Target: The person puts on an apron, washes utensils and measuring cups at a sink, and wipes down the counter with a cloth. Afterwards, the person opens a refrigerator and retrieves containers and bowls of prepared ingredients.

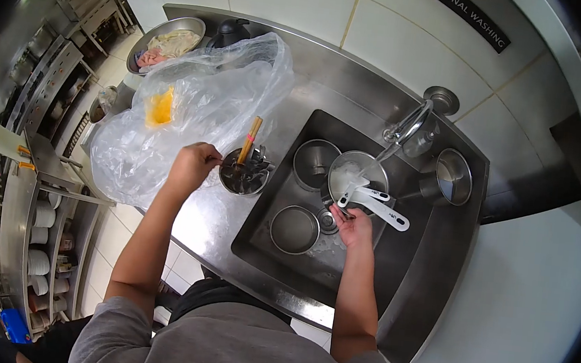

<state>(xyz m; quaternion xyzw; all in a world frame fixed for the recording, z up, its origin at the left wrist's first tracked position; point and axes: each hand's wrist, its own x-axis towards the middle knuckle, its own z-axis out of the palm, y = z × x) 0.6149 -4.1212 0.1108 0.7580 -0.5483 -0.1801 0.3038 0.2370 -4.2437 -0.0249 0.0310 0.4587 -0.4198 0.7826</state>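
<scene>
Stainless steel framed my view: at nine o'clock from centre, the left hand pinched its thumb and fingertips together beside the rim of a metal container of utensils, though I couldn't make out anything gripped. At four o'clock, the right hand was palm-up with curled fingers, beside white measuring spoons partly over a pot beneath the tap; I couldn't tell whether it grasped them. A plastic bag spread at ten o'clock.
</scene>
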